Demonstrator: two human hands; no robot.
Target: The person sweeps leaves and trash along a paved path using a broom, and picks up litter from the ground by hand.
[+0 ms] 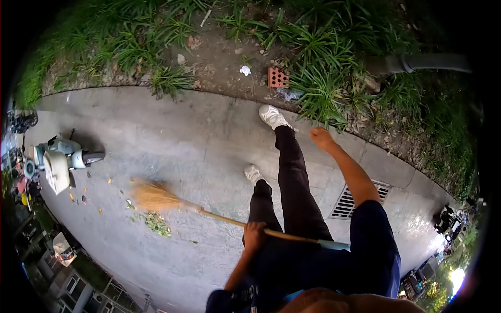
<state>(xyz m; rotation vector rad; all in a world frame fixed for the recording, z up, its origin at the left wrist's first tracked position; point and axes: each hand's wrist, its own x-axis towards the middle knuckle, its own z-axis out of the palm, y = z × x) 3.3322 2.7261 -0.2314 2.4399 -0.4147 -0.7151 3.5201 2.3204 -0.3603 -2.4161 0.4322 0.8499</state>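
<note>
My left hand [254, 236] is wrapped round the wooden handle of a straw broom [156, 197], in front of my dark trousers. The broom's bristles rest on the concrete at left and look blurred. Its handle runs back across my body to a pale blue end by my right side. A small heap of green and yellow leaves [157, 223] lies beside the bristles. My right hand [322, 137] is out at the right over the pavement edge, closed in a fist, with no object showing in it.
Grass and bare soil border the pavement [209, 130], with a red perforated brick [278, 77], white crumpled litter [245, 70] and clear plastic [288, 94]. A drain grate [360, 200] lies at right. A pale scooter [62, 159] stands at left near scattered leaves.
</note>
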